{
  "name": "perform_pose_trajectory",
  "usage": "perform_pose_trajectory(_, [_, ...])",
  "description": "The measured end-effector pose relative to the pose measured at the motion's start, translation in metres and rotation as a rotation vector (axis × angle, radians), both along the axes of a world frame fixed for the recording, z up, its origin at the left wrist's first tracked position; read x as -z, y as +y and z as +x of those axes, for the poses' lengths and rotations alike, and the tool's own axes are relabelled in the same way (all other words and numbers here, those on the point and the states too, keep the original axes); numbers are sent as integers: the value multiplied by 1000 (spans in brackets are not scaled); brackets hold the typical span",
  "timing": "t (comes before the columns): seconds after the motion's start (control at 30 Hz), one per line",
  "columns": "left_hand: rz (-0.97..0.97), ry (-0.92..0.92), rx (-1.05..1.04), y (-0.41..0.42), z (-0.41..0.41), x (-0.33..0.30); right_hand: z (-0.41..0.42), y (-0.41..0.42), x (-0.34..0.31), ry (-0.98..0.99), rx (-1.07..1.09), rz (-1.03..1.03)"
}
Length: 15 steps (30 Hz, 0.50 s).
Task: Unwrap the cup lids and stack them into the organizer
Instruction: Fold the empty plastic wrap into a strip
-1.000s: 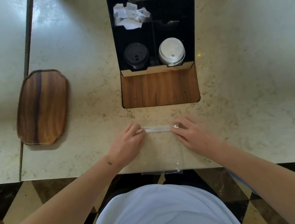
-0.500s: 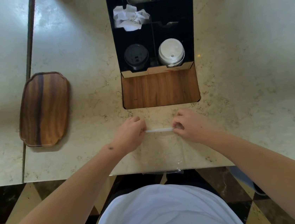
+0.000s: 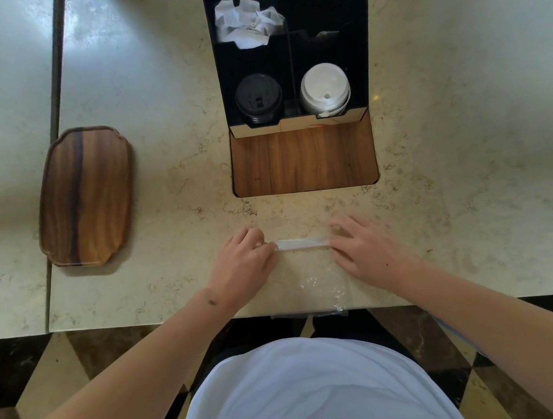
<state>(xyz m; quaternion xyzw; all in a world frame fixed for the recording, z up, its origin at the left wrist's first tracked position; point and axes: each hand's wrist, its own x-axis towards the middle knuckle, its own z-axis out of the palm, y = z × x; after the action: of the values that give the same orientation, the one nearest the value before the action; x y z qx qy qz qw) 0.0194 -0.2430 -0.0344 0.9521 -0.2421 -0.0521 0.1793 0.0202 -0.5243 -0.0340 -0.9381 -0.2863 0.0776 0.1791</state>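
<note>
A clear, crinkly plastic wrapper (image 3: 314, 284) is lying flat on the pale stone counter (image 3: 167, 173), right at the near edge, and a bit of it is hanging over that edge. Its far end is rolled into a thin white strip (image 3: 301, 243). The left hand (image 3: 244, 268) is pinching the left end of that strip with curled fingers. The right hand (image 3: 369, 250) is resting on the right end with its fingers stretched out almost flat; whether it is gripping the strip is hard to tell. Both arms are reaching forward from the body, wrists low over the counter.

Just past the hands there is a bare stretch of counter, then the wooden front (image 3: 302, 158) of the black box organizer (image 3: 218, 78). Inside it, a stack of black cup lids (image 3: 258, 98) is sitting beside a stack of white cup lids (image 3: 324, 90). Crumpled white paper (image 3: 247, 23) is sitting behind the black lids. A brown wooden tray (image 3: 86, 196) is lying well off to the left, near a seam in the counter.
</note>
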Motion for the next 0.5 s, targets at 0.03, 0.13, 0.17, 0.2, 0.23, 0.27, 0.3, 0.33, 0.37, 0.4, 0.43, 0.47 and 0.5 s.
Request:
perform_pose_trajectory(0.03, [-6,32,-32,-2,3,-3,1,2,-2,27,35,6])
perform_pose_trajectory(0.13, [-18,126,-126,-10,13,-10,10,10,-5,140,144,16])
perform_pose_trajectory(0.17, [-20,149,-143,-12,15,-11,14,13,-6,176,164,15])
perform_pose_trajectory(0.2, [-25,160,-153,-14,15,-11,19,15,-6,204,178,13])
perform_pose_trajectory(0.23, [-28,168,-151,-15,16,-11,23,17,-6,233,192,11])
perform_pose_trajectory(0.27, [-29,174,-139,-15,17,-10,27,18,-7,262,205,6])
perform_pose_trajectory(0.3, [-28,183,-126,-15,17,-10,29,19,-6,288,209,-3])
perform_pose_trajectory(0.33, [-26,192,-111,-15,19,-11,31,19,-6,300,197,-17])
perform_pose_trajectory(0.37, [-21,200,-96,-15,20,-11,32,19,-6,294,177,-33])
perform_pose_trajectory(0.4, [-15,200,-81,-15,21,-10,31,19,-6,277,157,-44])
perform_pose_trajectory(0.43, [-6,192,-64,-15,21,-11,31,19,-7,253,136,-48])
perform_pose_trajectory(0.47, [1,172,-42,-15,20,-11,29,18,-7,225,112,-46])
perform_pose_trajectory(0.5, [8,140,-10,-14,19,-10,27,17,-7,198,83,-39])
